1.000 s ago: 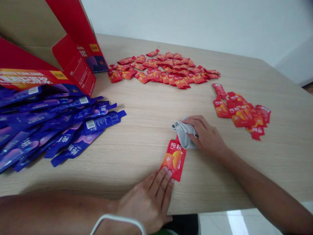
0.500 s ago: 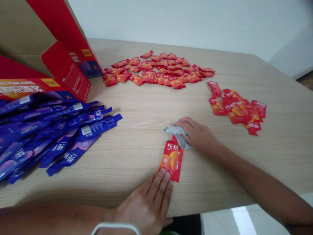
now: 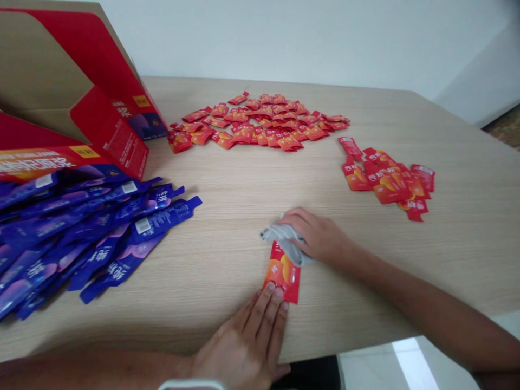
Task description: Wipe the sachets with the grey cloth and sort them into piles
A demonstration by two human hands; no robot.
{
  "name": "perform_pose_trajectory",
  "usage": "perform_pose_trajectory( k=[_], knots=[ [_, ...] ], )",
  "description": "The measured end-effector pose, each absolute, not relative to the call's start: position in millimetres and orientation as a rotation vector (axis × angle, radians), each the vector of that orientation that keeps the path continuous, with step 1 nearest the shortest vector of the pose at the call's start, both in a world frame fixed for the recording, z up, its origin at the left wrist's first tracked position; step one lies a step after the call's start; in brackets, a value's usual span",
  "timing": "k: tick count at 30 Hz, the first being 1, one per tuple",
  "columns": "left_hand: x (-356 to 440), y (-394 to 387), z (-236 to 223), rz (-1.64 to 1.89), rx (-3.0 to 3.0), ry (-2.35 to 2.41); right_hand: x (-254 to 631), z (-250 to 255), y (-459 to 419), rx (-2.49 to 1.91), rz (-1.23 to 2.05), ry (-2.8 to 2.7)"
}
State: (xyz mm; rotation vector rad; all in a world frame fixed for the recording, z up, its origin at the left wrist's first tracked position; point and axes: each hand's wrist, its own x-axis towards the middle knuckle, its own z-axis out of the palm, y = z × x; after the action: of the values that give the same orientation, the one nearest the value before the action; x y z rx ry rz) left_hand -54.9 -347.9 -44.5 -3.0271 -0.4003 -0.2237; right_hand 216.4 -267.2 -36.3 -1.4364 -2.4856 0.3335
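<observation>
A red and orange sachet (image 3: 283,277) lies flat on the table in front of me. My left hand (image 3: 254,330) rests with outstretched fingers on its lower end, pressing it down. My right hand (image 3: 314,234) is closed on a grey cloth (image 3: 287,237), which lies over the top of the same sachet and hides its neck. The fingertips of the right hand are partly covered by the cloth.
Blue pouches (image 3: 101,233) are heaped at the left, before an open red carton (image 3: 117,127). Many small red sachets (image 3: 260,124) spread along the back. A smaller pile of red sachets (image 3: 390,179) sits at the right. The wooden table (image 3: 227,200) ends near my body.
My right hand has slid the cloth down toward me, so it now covers more of the sachet's top. The left hand stays on the lower end. The view has shifted slightly.
</observation>
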Motion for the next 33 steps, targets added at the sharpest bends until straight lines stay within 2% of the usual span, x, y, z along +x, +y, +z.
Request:
perform_pose_trajectory(
  k=[3, 6, 12, 18, 23, 28, 33],
  knots=[
    [-55, -347, -44, -0.251, -3.016, -0.415, 235, -30, -258, -1.541, 0.198, -2.306],
    [-54, -348, -46, -0.304, -3.001, -0.429, 231, -23, -275, -1.366, 0.148, -2.255],
    [-51, -354, -47, -0.344, -3.012, -0.554, 190, -28, -311, -0.958, 0.333, -2.664],
    [-54, -354, -45, -0.293, -2.991, -0.437, 208, -41, -275, -1.324, 0.268, -2.571],
    [-55, -352, -44, -0.258, -2.997, -0.436, 233, -28, -260, -1.533, 0.1, -2.391],
    [-53, -354, -46, -0.279, -3.008, -0.474, 211, -15, -299, -1.151, 0.105, -2.376],
    [-53, -357, -50, -0.332, -3.048, -0.539, 184, -38, -316, -0.946, 0.259, -2.678]
  ],
)
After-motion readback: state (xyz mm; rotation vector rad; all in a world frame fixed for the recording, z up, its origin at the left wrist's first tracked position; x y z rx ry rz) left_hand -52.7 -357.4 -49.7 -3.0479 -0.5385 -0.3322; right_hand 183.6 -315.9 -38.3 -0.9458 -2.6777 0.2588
